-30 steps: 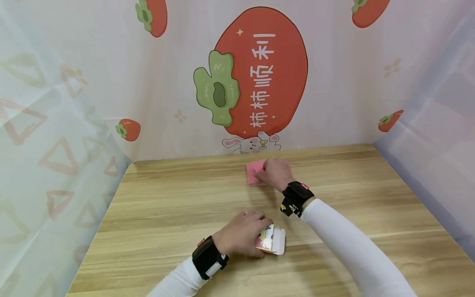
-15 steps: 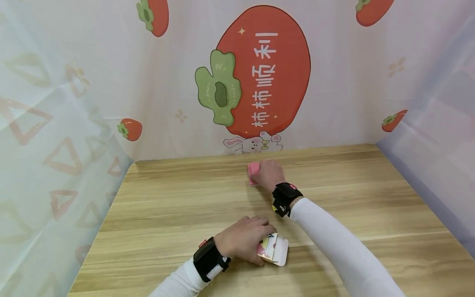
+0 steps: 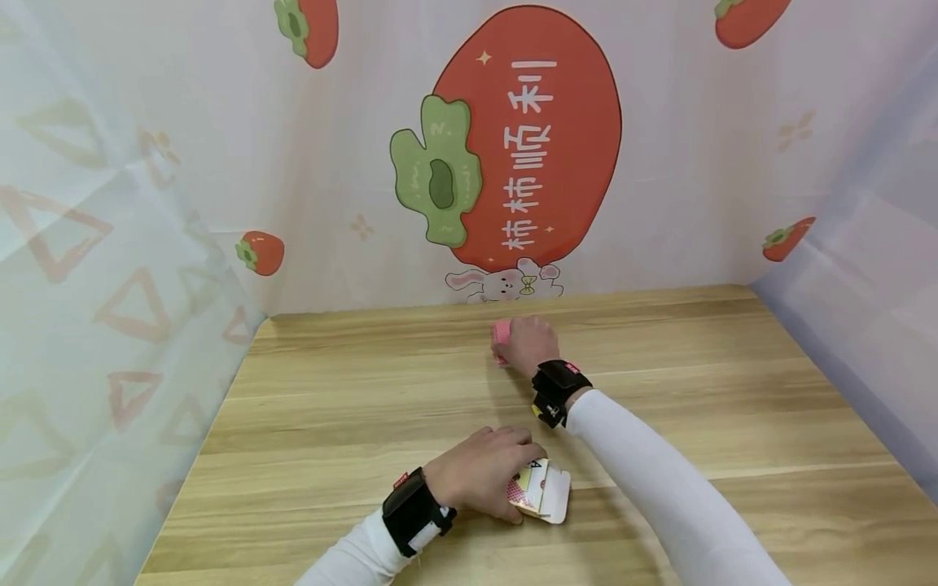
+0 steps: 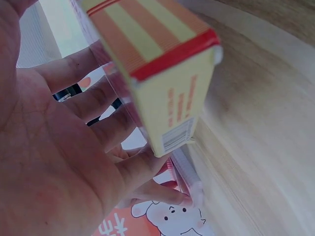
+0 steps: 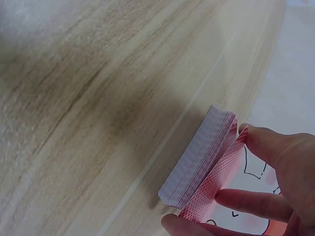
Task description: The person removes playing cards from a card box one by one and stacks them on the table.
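Near the front of the table, my left hand [image 3: 479, 472] grips a small card box [image 3: 554, 494] with its white flap open to the right. A card with a letter A shows at the box's mouth. In the left wrist view, the box's striped side and barcode end [image 4: 172, 110] face the camera. Farther back, my right hand [image 3: 532, 346] is over a deck of red-backed playing cards [image 5: 199, 160] lying on the table. My right thumb and fingers pinch the edges of a red-patterned card [image 5: 224, 172], which is raised at an angle from the stack.
The wooden table [image 3: 330, 407] runs back to a cloth backdrop [image 3: 352, 163] printed with persimmons and a rabbit, close behind the deck. Pale cloth sides stand to the left and right. Black straps with cameras [image 3: 558, 391] sit on both wrists.
My right hand has moved left over the deck, covering more of it, and its fingers have drawn in. The left hand and box have shifted slightly nearer the front, then stayed still.
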The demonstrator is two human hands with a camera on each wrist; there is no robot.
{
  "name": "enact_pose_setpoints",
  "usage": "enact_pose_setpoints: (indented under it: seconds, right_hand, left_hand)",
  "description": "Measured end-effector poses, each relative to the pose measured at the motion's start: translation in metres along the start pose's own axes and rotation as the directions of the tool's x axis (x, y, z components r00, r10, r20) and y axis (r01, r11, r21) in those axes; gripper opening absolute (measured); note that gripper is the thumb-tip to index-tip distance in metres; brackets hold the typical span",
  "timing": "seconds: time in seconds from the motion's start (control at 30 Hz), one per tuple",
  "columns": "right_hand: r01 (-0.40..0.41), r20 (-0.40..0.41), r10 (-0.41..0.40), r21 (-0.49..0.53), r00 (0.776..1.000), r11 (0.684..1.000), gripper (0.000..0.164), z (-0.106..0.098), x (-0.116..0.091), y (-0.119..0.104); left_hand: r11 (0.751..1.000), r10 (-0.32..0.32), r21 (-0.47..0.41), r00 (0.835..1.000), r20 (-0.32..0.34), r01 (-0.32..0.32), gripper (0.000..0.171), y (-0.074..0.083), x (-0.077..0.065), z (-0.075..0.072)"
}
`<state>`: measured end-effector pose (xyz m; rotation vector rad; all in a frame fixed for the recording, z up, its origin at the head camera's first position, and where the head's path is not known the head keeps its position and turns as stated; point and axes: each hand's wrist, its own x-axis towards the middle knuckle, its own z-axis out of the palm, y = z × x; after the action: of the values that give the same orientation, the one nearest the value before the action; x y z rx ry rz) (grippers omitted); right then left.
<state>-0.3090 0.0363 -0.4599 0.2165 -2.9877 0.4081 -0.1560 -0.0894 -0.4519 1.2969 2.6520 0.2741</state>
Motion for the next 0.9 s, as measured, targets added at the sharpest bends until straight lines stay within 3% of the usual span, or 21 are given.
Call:
enact_pose_setpoints:
  seconds: [0.3,0.9]
  right_hand:
    - [0.026,-0.024,-0.027,-0.020,0.999,0.999,0.039,0.0012,0.0006,-0.0028]
    - [0.000,-0.011,0.000,-0.011,1.000,1.000,0.033,0.0066,0.0030,-0.0050]
  left_hand:
    - [1.000,-0.003,0.011,1.000,-0.004,0.003,0.071,-0.0004,-0.0005,0.0006]
    - [1.000,-0.011,-0.008,1.000,0.009,0.011,0.069,-0.0005,-0.0013,0.0004]
